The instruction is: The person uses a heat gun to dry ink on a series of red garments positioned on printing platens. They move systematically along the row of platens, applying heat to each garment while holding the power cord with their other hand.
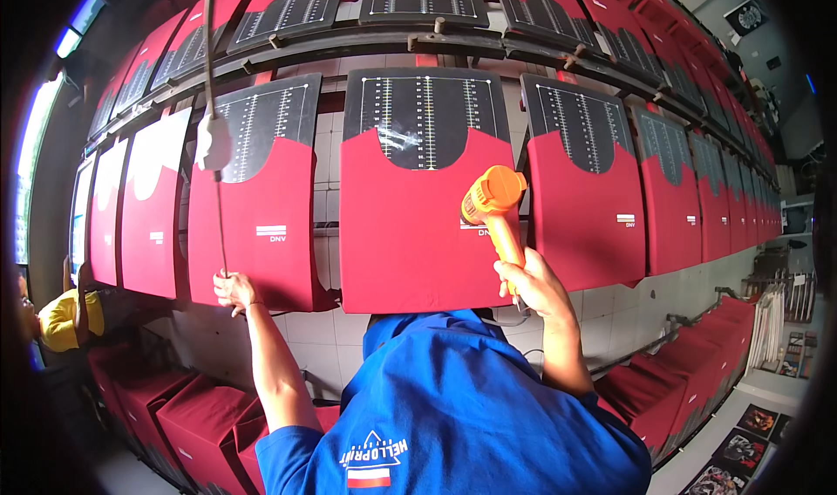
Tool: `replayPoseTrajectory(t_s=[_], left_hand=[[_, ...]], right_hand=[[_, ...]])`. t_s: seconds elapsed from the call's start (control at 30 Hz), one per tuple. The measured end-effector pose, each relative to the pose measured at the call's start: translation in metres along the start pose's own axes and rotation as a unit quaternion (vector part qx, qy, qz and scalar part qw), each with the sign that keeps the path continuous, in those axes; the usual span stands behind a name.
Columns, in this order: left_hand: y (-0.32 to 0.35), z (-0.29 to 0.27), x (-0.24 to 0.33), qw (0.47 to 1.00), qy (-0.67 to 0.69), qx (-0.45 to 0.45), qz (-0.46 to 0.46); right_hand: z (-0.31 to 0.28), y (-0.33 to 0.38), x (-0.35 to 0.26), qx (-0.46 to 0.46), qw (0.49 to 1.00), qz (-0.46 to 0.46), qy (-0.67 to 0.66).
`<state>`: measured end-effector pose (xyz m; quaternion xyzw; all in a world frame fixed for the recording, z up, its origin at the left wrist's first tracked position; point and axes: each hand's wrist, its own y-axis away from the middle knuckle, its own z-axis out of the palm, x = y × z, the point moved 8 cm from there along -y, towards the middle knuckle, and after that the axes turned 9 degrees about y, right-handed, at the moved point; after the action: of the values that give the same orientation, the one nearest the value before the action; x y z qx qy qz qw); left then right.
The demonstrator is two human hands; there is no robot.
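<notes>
Where you stand, three rows of red-draped boards can be told apart: one across the far side, one in front of you, and one at your back, with too many boards toward the rim to count. Behind the middle row runs a dark metal rail. Over your own body is one blue shirt. Straight ahead of you is one centre board, black with three columns of white scale marks, its nearer part covered by one red cloth; one similar board stands on either side, just beside it. At the far left is one other person in a yellow shirt.

You have one orange blower, above the right part of the centre board's red cloth and partly covering a small white print. Of your two hands, the right hand grips that blower by its handle, fingers wrapped round it with little gap between them. Your left hand is at the near edge of the left neighbour board, fingers bent inward and pinching the lower part of one hanging cord; whether they also touch the cloth there, you cannot tell. Higher on that cord sits one pale connector.
</notes>
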<state>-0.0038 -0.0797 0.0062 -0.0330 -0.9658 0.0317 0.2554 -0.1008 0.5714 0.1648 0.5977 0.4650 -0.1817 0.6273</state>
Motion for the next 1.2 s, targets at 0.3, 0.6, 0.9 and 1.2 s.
replayPoseTrajectory(t_s=[0.3,0.6,0.9,1.2], left_hand=[[0.045,0.013,0.024,0.991,-0.102,0.003,0.090],[0.033,0.007,0.028,0.985,-0.106,0.057,0.122],[0.032,0.010,0.031,0.982,-0.110,0.056,0.146],[0.033,0.007,0.032,0.979,-0.118,0.052,0.160]], right_hand=[[-0.009,0.003,-0.007,-0.003,1.000,0.008,0.010],[0.001,0.002,-0.010,0.012,1.000,-0.012,-0.004],[-0.001,0.003,0.002,0.022,1.000,-0.004,0.005],[-0.015,0.010,0.004,0.043,0.999,0.014,-0.006]])
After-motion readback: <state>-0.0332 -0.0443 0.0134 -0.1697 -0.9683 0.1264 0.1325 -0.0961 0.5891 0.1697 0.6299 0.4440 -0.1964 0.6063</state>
